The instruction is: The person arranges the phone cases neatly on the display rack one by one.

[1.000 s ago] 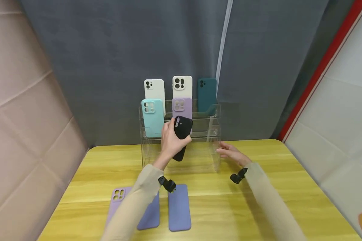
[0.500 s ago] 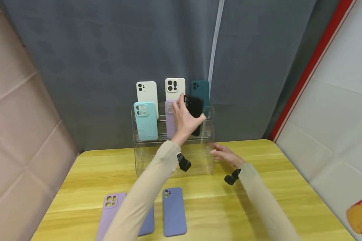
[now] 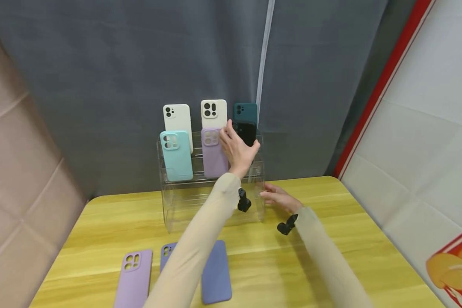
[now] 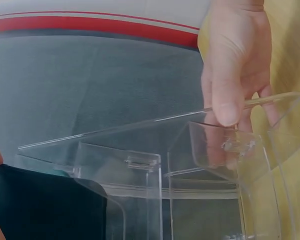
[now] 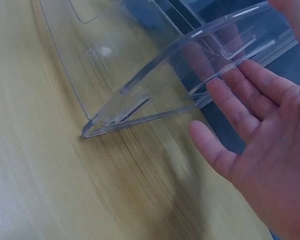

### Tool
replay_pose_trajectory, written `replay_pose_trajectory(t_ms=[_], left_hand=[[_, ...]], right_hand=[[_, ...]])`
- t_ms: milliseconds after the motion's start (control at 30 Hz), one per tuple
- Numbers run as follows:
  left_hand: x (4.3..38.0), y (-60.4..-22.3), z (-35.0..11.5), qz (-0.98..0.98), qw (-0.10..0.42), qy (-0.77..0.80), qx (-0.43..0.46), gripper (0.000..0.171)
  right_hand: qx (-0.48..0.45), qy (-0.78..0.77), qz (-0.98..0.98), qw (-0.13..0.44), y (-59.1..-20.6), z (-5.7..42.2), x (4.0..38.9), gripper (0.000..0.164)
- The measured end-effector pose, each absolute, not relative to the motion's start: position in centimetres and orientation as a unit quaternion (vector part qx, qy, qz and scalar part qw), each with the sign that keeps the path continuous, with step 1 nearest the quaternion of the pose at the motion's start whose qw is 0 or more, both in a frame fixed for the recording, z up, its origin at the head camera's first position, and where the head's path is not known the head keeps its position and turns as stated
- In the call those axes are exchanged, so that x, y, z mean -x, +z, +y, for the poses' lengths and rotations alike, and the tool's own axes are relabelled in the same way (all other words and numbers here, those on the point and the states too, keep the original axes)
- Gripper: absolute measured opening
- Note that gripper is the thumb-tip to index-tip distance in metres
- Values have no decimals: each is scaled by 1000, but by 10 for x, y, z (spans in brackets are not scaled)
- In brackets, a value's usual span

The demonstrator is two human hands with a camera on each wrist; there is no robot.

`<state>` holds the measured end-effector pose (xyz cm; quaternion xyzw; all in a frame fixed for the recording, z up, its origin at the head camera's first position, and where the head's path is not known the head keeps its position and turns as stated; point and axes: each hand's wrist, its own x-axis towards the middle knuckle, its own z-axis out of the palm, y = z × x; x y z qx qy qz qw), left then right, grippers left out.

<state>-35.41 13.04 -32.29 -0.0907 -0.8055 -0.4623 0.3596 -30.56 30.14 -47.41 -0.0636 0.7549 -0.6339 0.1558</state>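
A clear tiered display rack [image 3: 177,209] stands on the wooden table. My left hand [image 3: 236,152] pinches a black phone case [image 3: 246,133] by its sides at the rack's right column, in front of a teal phone case [image 3: 245,111]; the hand hides its lower part. My right hand [image 3: 280,199], fingers extended, rests at the rack's right side panel; the right wrist view shows the fingers [image 5: 235,107] along the clear plastic. Left of the black case, a lilac case [image 3: 215,159] and an aqua case [image 3: 178,160] stand before two white cases [image 3: 178,118].
On the near table [image 3: 312,261] lie a lilac case [image 3: 132,278] and two blue-violet cases [image 3: 217,278], one largely covered by my left sleeve [image 3: 200,244]. A grey curtain [image 3: 119,85] hangs close behind the rack. White panels stand at the right.
My left hand has carried the black case up and right, from before the lilac case to the right column, then lowered it slightly. The right hand stays at the rack's side; the view has shifted.
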Motion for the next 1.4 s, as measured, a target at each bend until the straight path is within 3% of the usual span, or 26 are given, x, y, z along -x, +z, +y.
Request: replay_pose_trajectory(t_ms=[633, 867, 1200, 1400], left_hand=[[353, -341, 150, -847, 337, -405, 65, 91], [352, -344, 152, -858, 305, -410, 54, 91], [354, -347, 148, -858, 299, -414, 59, 73], [349, -348, 144, -865, 283, -408, 69, 75]], right_hand=[[54, -649, 742, 157, -476, 298, 308, 79], [43, -643, 748, 157, -476, 298, 306, 81], [34, -644, 748, 157, -475, 297, 307, 83], [43, -642, 750, 156, -475, 297, 306, 82]])
